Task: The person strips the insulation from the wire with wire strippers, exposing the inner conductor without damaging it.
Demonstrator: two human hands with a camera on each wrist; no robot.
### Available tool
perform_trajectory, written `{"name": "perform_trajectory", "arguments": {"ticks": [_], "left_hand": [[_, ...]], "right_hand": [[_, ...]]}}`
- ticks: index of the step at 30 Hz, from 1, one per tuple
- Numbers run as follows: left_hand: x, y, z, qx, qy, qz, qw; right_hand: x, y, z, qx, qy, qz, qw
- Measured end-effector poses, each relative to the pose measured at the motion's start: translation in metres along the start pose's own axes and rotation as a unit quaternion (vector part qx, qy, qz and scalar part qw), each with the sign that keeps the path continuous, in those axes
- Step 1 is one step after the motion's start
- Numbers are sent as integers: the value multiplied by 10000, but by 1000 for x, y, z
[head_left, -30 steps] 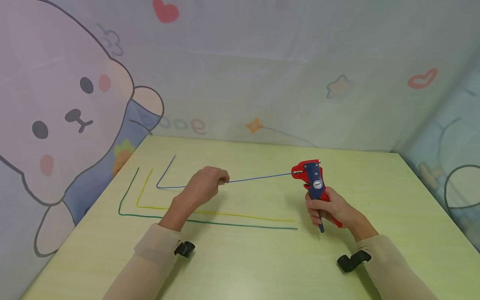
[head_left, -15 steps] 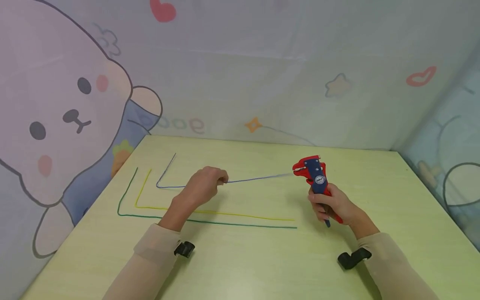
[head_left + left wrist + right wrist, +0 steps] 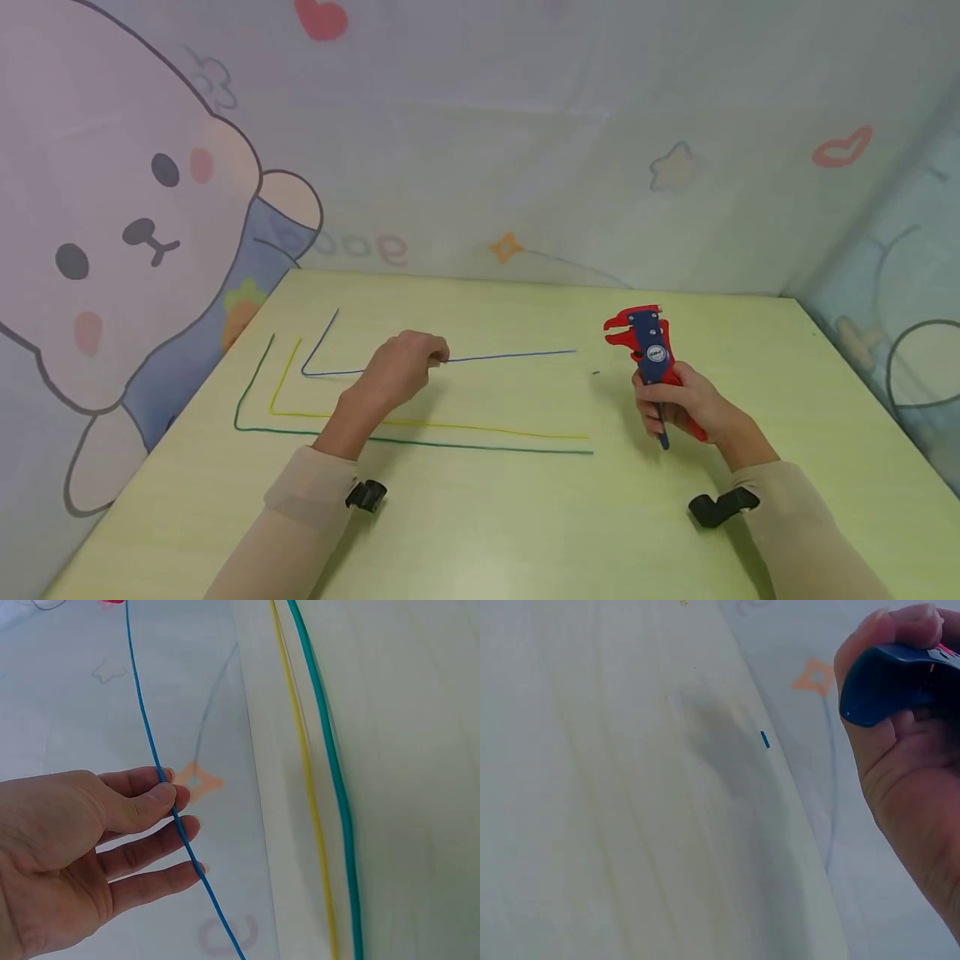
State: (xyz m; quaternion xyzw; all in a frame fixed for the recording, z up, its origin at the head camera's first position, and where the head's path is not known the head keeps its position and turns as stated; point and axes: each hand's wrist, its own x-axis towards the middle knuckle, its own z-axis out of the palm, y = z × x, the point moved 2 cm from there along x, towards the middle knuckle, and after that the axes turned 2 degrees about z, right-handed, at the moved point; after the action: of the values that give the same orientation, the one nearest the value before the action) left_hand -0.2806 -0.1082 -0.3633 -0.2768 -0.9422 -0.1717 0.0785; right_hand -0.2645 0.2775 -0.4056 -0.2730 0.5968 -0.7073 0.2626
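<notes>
Between thumb and fingertips, my left hand (image 3: 397,367) pinches a blue wire (image 3: 510,357) near its middle. In the left wrist view the blue wire (image 3: 142,705) crosses the fingers. My right hand (image 3: 690,404) grips the handles of a red and blue wire stripper (image 3: 654,346). Its red jaws stand apart, clear of the wire's right end. A short blue piece of insulation (image 3: 596,372) lies on the table between that end and the tool; the right wrist view also shows this blue piece (image 3: 765,739).
A yellow wire (image 3: 480,429) and a green wire (image 3: 480,447), each bent at the left, lie in front of the blue one. They pass behind the left forearm. The pale table (image 3: 525,525) ends at a printed cloth backdrop (image 3: 480,150).
The stripper has come off the blue wire's end and moved right, its jaws parting. A small blue piece now lies on the table. The left hand and blue wire have shifted slightly left.
</notes>
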Motion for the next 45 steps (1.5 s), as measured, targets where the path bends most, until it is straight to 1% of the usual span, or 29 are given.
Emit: {"name": "perform_trajectory", "arguments": {"ticks": [6, 9, 15, 19, 21, 25, 30, 33, 38, 42, 45], "left_hand": [[-1, 0, 7, 84, -222, 57, 9997], [-1, 0, 11, 8, -381, 94, 9992], [-2, 0, 16, -12, -550, 134, 9984], [-3, -1, 20, -86, -847, 220, 9961], [-4, -1, 21, -94, -965, 210, 9951], [-6, -2, 22, -156, -1090, 141, 9938], [-7, -4, 24, -228, -1193, 125, 9925], [-7, -5, 25, -140, -1161, 67, 9931], [-8, -6, 28, -64, -1094, 70, 9940], [-8, -7, 28, -8, -1110, 114, 9938], [-9, -6, 26, 64, -1148, 81, 9933]], "right_hand": [[3, -1, 5, 227, -243, -152, 9993], [5, -1, 8, 295, -308, -151, 9990], [9, 1, 14, 434, -507, -138, 9977], [9, 2, 15, 461, -595, -155, 9970], [10, 2, 16, 470, -622, -145, 9968], [9, 3, 17, 484, -676, -131, 9965], [9, 2, 19, 590, -815, -197, 9947], [9, 2, 19, 601, -835, -195, 9945], [8, 3, 18, 555, -804, -146, 9951], [9, 3, 18, 588, -869, -184, 9943], [11, 3, 19, 589, -862, -181, 9944]]}}
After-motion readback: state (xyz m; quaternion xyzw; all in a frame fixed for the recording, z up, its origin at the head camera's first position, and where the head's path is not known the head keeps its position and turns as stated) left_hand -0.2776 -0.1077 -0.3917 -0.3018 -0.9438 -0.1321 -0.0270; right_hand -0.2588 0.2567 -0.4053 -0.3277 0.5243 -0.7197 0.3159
